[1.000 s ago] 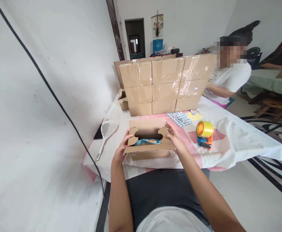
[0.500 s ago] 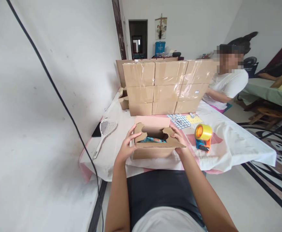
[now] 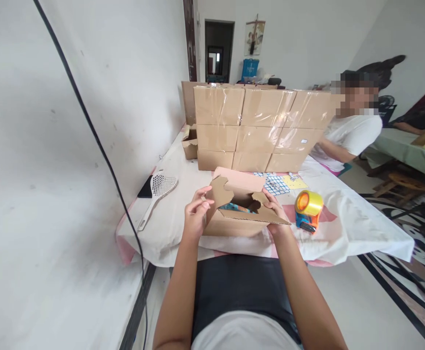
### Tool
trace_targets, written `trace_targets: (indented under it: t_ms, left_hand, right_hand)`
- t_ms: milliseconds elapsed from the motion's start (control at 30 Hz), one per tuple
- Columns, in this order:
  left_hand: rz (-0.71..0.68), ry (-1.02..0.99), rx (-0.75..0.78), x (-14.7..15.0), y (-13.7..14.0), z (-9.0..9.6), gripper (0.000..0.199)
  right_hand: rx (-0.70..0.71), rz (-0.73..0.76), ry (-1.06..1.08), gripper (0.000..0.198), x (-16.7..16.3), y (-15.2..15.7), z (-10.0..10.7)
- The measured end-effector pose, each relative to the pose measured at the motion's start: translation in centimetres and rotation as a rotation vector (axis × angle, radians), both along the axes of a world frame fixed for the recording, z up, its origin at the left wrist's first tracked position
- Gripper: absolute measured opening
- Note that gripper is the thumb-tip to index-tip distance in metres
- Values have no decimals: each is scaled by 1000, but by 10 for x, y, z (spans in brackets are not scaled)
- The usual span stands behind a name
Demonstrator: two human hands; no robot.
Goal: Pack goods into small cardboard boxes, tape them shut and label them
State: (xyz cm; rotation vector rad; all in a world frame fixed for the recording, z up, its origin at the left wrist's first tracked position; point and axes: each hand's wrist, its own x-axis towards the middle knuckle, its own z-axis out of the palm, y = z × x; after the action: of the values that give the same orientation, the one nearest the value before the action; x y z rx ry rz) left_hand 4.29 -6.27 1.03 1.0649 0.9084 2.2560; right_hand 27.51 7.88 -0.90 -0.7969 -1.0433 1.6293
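An open cardboard box (image 3: 236,227) stands in front of me at the table's near edge, its flaps raised. Inside lies a blue item with orange print (image 3: 237,207), partly hidden by the flaps. My left hand (image 3: 197,212) is at the box's left side, fingers bent against the left flap (image 3: 221,193). On the right, my right hand (image 3: 276,212) grips the side wall and right flap, thumb on top and the other fingers partly hidden. Right of the box sits a tape dispenser (image 3: 309,214) with a yellow roll.
Taped cardboard boxes (image 3: 256,129) are stacked behind the open box, with a small open box (image 3: 189,143) at their left. A white slotted scoop (image 3: 157,194) lies left. Printed sheets (image 3: 276,183) lie behind my right hand. A person (image 3: 358,131) sits at the right; a cable (image 3: 88,121) hangs left.
The box has tilted slightly, its left side raised and turned. My left hand has shifted from along the left flap to its outer edge. The view has moved a little.
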Motion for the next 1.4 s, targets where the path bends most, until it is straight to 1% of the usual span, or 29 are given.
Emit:
trace_targets:
  t_ms: [67,233,433,567,733,867,967,1033,1133,1233,1300,1400]
  left_hand:
    - [24,-112,31,0,4,-3,26]
    - [41,-245,28,-7,6,-5,38]
    - [89,-324,-13,-17,5,-9,37]
    - [106,-329,-42,-22,4,-10,37]
    - [129,-311,-73,-25,0,-9,39]
    - [159,-282,-100,-26,-1,-8,33]
    - [193,-239,-145,-27,1,-11,33]
    - [232,-196,-203,-30,2,-17,32]
    - [307,-103,-354,-45,4,-29,23]
    - [402,-1,-536,-76,17,-36,17]
    - [436,57,-635,-102,37,-31,17]
    - [400,123,-716,-139,82,-10,29]
  right_hand:
    - [-3,5,-1,52,2,1,-2]
    - [6,6,-7,56,4,4,-9]
    - [16,-45,-6,55,6,6,-15]
    - [-1,-31,34,55,6,6,-17]
    - [49,-40,39,55,9,2,-21]
    - [47,-23,64,57,12,-1,-23]
    - [39,-43,67,56,14,1,-26]
    - [53,-80,48,56,15,2,-29]
    - [78,-98,26,55,17,1,-34]
    - [86,-96,28,54,17,-2,-36]
    - [80,-114,34,54,17,-4,-35]
    - [66,-140,33,54,15,-8,-32]
